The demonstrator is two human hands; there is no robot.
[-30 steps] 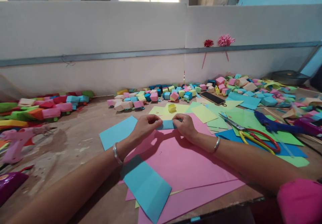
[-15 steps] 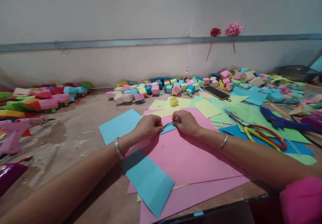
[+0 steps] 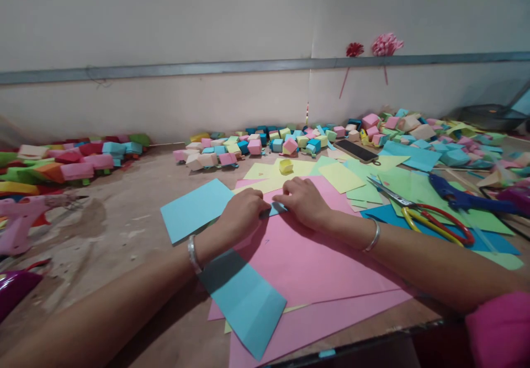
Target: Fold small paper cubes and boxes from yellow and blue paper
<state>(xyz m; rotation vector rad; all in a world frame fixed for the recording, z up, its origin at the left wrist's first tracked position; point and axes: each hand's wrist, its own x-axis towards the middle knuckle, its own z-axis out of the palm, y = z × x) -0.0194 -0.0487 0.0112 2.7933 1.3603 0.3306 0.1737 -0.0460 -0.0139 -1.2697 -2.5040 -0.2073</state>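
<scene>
Between my hands is a small folded piece of blue paper [image 3: 276, 209], mostly covered by fingers. My left hand [image 3: 245, 212] pinches its left end. On its right end press the closed fingertips of my right hand [image 3: 303, 202]. Beneath them lies a large pink sheet [image 3: 318, 263] on top of other sheets. A creased blue sheet [image 3: 248, 302] rests near my left wrist, over the pink paper's front left corner. Another blue sheet [image 3: 196, 208] lies flat to the left of my left hand. Just beyond my hands sits a small curled yellow paper piece [image 3: 285, 166].
Scissors [image 3: 418, 213] with red and yellow handles lie at the right, beside a blue glue gun [image 3: 464, 197]. A phone [image 3: 356, 151] is farther back. Small paper boxes [image 3: 254, 147] line the wall. At the left are a pink glue gun [image 3: 25, 219] and piled coloured paper shapes [image 3: 78, 169].
The blue piece has gone from a flat strip to a smaller, narrower shape, with my hands closer together. My head view has tilted down and shifted slightly left.
</scene>
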